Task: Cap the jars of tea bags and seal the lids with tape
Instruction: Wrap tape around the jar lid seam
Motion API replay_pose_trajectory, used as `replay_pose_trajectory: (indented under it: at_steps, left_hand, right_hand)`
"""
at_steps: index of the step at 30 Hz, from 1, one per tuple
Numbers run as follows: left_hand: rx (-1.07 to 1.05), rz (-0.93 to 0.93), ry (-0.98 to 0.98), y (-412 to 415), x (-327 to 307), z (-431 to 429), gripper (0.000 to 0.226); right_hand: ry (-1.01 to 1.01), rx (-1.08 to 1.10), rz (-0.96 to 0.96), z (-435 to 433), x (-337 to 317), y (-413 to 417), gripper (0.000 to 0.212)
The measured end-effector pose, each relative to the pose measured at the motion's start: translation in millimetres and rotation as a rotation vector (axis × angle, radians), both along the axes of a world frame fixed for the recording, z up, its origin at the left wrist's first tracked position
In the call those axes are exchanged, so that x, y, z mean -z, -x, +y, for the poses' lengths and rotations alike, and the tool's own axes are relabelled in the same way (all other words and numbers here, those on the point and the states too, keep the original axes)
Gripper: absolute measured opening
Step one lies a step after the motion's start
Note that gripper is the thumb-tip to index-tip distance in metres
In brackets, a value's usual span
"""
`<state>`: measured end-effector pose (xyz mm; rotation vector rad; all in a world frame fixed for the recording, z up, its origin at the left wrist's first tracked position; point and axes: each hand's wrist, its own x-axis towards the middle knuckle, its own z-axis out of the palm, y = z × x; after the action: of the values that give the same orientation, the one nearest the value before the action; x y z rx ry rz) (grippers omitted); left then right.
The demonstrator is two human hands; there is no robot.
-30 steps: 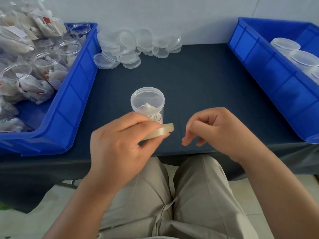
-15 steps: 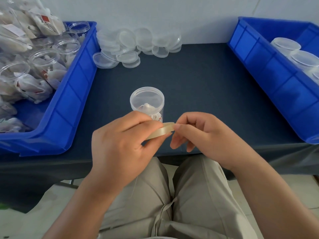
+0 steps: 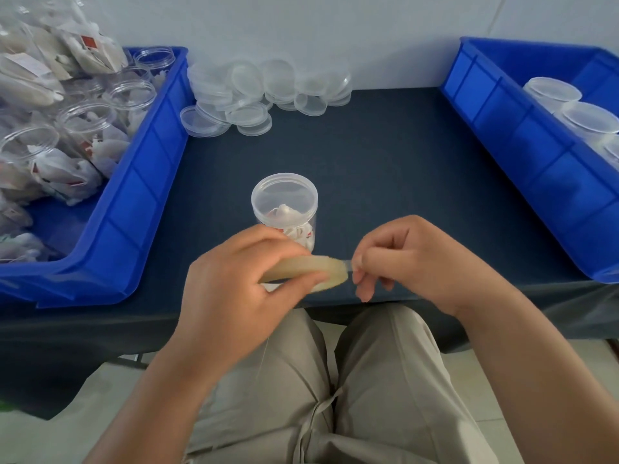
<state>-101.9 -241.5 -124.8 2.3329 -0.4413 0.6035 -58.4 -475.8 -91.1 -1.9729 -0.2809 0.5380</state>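
Clear plastic jar (image 3: 284, 212) of tea bags stands upright on the dark table (image 3: 385, 155), centre, close to the front edge, with its lid (image 3: 284, 195) already on and no tape visible on the seam. Head view, the only one: left hand (image 3: 231, 296) grips the tape roll (image 3: 306, 271) edge-on, fingers over and thumb under. The roll is held just in front of the jar above the table edge, not touching the jar as far as I can tell, and it is blurred. Right hand (image 3: 412, 259) pinches the tape end (image 3: 348, 262) at the roll's right side, thumb and forefinger closed on it, other fingers curled; only a short tab is free. Left blue bin (image 3: 134, 212) holds open jars (image 3: 83, 122) stuffed with tea bags, none of the visible ones lidded, plus packets piled at the back. Loose lids (image 3: 264, 88) are heaped on the table by the wall, plenty of them. Right blue bin (image 3: 536, 169) holds capped jars (image 3: 569, 105), three partly in view; can't tell if they are taped. Judgement: this jar is capped and its sealing is just starting, with the strip not yet drawn out, wrapped round the lid seam or torn off. The batch looks far from done: several uncapped jars and a big lid pile remain.
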Motion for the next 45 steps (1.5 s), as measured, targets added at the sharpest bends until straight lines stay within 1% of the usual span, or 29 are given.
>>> replay_pose_trajectory:
  at_steps: [2, 3, 5, 8, 10, 13, 17, 19, 21, 23, 25, 26, 29, 31, 33, 36, 38, 41, 43, 45]
  left_hand:
    - [0.0, 0.149, 0.096, -0.8, -2.6, 2.6, 0.023]
    - [0.009, 0.191, 0.117, -1.4, -3.3, 2.8, 0.022]
    - [0.067, 0.232, 0.158, -2.3, -6.0, 0.9, 0.02]
    - [0.13, 0.244, 0.192, -2.8, -14.4, -3.3, 0.033]
    - [0.103, 0.2, 0.198, -4.4, -18.6, -5.2, 0.026]
    - [0.078, 0.166, 0.244, -5.5, -21.9, -8.5, 0.018]
    - [0.047, 0.2, 0.296, -5.8, -20.0, -11.3, 0.016]
    - [0.064, 0.255, 0.358, -7.2, -17.0, -11.1, 0.015]
    - [0.113, 0.313, 0.409, -8.7, -12.7, -11.9, 0.014]
    - [0.15, 0.332, 0.428, -9.7, -7.6, -14.8, 0.016]
    - [0.161, 0.312, 0.41, -11.0, -2.9, -18.2, 0.017]
    - [0.155, 0.274, 0.375, -11.8, -0.3, -19.6, 0.019]
    - [0.118, 0.163, 0.236, -13.0, 8.0, -23.4, 0.025]
    - [0.057, 0.143, 0.228, -11.7, 12.1, -28.1, 0.024]
    - [-0.016, 0.136, 0.275, -10.2, 14.0, -33.0, 0.02]
    - [-0.04, 0.137, 0.327, -9.2, 15.1, -38.0, 0.014]
    - [-0.039, 0.109, 0.31, -8.0, 15.9, -40.1, 0.013]
    - [-0.06, 0.041, 0.304, -3.1, 19.5, -43.7, 0.013]
    - [-0.093, -0.001, 0.344, 0.2, 23.1, -46.5, 0.013]
    - [-0.117, -0.057, 0.362, 0.9, 27.4, -47.5, 0.015]
  right_hand:
    - [-0.253, 0.061, 0.114, 0.3, 5.7, -1.5, 0.025]
    - [-0.343, 0.082, 0.15, 1.6, 8.4, -2.1, 0.026]
    - [-0.426, 0.105, 0.177, 5.1, 11.1, -2.9, 0.027]
    - [-0.459, 0.105, 0.185, 6.8, 7.7, -1.8, 0.03]
    - [-0.462, 0.079, 0.169, 6.7, 3.4, 0.1, 0.031]
    - [-0.457, 0.094, 0.08, 7.1, 2.0, 1.4, 0.032]
    - [-0.518, 0.2, -0.01, 9.5, 12.2, 3.3, 0.032]
    - [-0.462, 0.171, -0.037, 10.2, 20.5, 6.8, 0.034]
    - [-0.434, 0.067, 0.023, 11.0, 26.4, 12.0, 0.038]
    - [-0.497, -0.005, 0.094, 12.6, 28.4, 17.1, 0.04]
    - [-0.55, 0.032, 0.102, 15.4, 30.3, 20.6, 0.039]
    - [-0.557, 0.072, 0.089, 17.9, 31.7, 22.0, 0.037]
    - [-0.486, 0.18, 0.004, 24.3, 38.9, 25.5, 0.036]
    - [-0.453, 0.224, -0.046, 26.2, 41.7, 27.4, 0.035]
    - [-0.426, 0.24, -0.071, 26.3, 41.3, 28.9, 0.037]
    - [-0.284, 0.181, -0.103, 23.3, 38.8, 32.0, 0.041]
    - [-0.131, 0.128, -0.141, 19.6, 35.2, 34.1, 0.036]
    - [0.097, 0.054, -0.273, 11.4, 30.1, 35.3, 0.025]
    - [0.133, -0.014, -0.31, 7.8, 25.0, 34.8, 0.02]
    - [0.109, -0.071, -0.289, 7.6, 20.9, 31.5, 0.018]
